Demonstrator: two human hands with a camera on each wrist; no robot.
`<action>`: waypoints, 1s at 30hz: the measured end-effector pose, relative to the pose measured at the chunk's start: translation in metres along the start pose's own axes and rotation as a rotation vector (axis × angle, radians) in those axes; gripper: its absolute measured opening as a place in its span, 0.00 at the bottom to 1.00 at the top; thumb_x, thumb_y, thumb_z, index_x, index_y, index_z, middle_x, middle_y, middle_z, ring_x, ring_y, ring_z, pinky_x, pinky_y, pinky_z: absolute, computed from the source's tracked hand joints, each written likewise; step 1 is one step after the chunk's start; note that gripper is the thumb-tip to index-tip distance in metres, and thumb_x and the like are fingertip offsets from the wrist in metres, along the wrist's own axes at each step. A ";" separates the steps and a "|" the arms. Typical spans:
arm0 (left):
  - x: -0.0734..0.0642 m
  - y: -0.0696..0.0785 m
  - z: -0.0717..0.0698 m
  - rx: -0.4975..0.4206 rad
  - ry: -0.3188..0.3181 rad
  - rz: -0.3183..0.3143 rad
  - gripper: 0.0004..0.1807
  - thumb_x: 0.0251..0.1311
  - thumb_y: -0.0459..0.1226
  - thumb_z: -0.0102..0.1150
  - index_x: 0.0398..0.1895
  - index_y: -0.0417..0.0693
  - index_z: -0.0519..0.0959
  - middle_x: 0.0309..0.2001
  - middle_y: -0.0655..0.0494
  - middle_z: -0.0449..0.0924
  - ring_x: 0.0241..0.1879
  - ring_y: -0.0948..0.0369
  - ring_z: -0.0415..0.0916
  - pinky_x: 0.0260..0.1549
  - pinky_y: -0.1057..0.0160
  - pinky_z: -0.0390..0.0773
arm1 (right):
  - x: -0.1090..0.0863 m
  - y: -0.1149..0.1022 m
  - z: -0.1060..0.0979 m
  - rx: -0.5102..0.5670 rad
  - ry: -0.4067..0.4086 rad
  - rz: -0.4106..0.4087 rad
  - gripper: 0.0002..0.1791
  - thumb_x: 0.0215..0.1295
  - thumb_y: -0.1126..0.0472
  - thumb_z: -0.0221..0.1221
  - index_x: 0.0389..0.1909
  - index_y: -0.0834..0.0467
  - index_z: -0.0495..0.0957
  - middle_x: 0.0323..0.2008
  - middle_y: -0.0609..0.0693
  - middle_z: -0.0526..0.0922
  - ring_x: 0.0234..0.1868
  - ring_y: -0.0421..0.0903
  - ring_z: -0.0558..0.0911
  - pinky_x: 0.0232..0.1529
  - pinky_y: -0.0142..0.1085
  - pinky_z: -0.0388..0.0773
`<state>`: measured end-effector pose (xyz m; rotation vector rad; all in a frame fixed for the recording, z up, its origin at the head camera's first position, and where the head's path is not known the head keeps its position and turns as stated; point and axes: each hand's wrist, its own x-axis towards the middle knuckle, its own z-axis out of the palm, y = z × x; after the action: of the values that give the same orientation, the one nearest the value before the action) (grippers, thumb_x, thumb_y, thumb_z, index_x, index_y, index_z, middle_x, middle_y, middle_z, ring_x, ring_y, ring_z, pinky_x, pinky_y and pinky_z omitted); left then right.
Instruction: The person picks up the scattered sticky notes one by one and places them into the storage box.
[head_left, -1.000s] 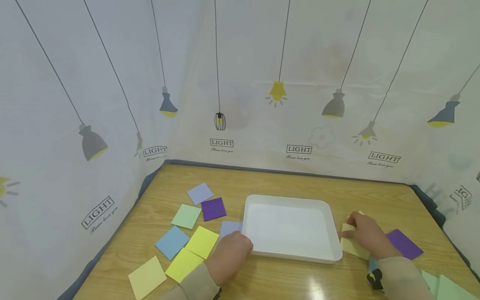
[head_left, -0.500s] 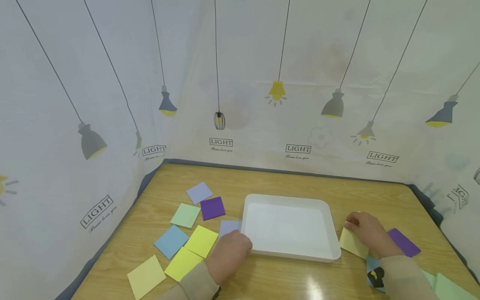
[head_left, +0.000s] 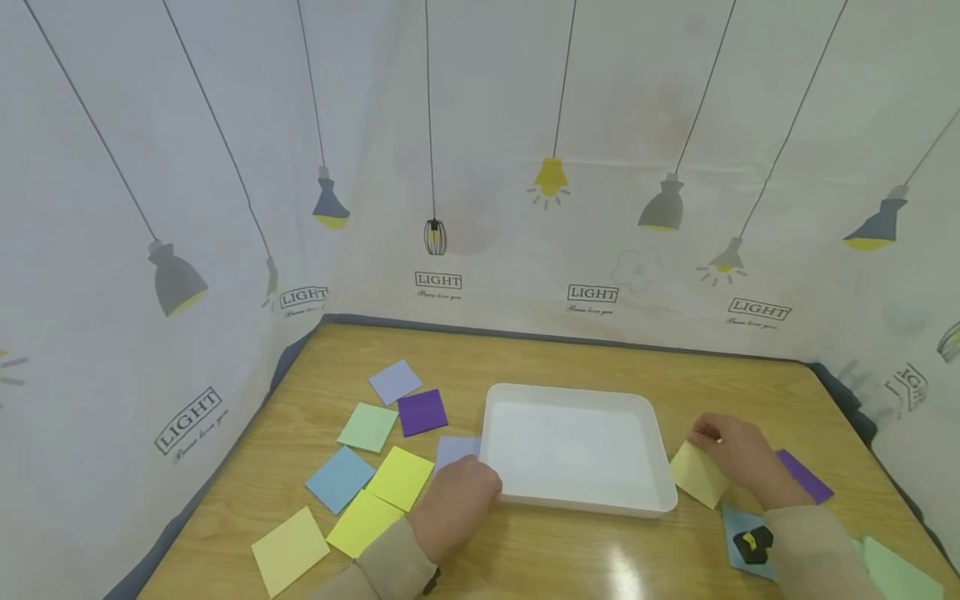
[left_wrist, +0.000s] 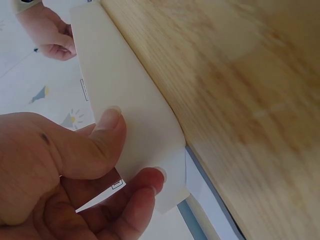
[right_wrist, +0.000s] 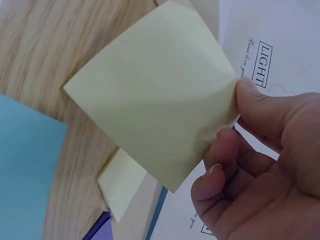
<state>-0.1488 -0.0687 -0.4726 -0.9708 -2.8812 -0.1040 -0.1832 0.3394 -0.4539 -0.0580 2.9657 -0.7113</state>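
Observation:
My right hand (head_left: 738,454) pinches a pale yellow sticky note (right_wrist: 155,95) by one edge between thumb and fingers. The note is tilted up, to the right of a shallow white tray (head_left: 577,510). Beneath it, in the right wrist view, a second pale yellow note (right_wrist: 122,182) lies on the wood. At the tray's near left corner is my left hand (head_left: 457,504). It grips the tray, with the thumb against the outer wall (left_wrist: 132,85) and fingertips at the corner. A lilac note (head_left: 456,450) is partly covered by that hand and the tray.
Left of the tray lie yellow (head_left: 401,477), blue (head_left: 340,479), green (head_left: 367,427), purple (head_left: 422,412) and pale yellow (head_left: 290,552) notes. Near my right forearm are blue (head_left: 738,533), purple (head_left: 806,475) and green (head_left: 896,571) notes. A printed cloth (head_left: 487,325) walls in the wooden table.
My right hand has raised the pale yellow note's edge and tilted it up, uncovering more of the blue note below. The left hand keeps its hold on the tray; the view shifts slightly.

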 end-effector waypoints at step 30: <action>-0.001 0.002 -0.003 -0.006 0.024 0.009 0.08 0.57 0.30 0.66 0.25 0.53 0.87 0.23 0.61 0.83 0.24 0.66 0.72 0.26 0.68 0.75 | 0.001 -0.047 -0.032 -0.054 0.104 -0.153 0.06 0.71 0.60 0.59 0.40 0.58 0.82 0.38 0.56 0.86 0.36 0.50 0.80 0.35 0.46 0.78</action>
<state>-0.1470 -0.0679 -0.4694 -0.9758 -2.8559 -0.1223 -0.1867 0.3113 -0.4044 -0.2622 3.1060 -0.6702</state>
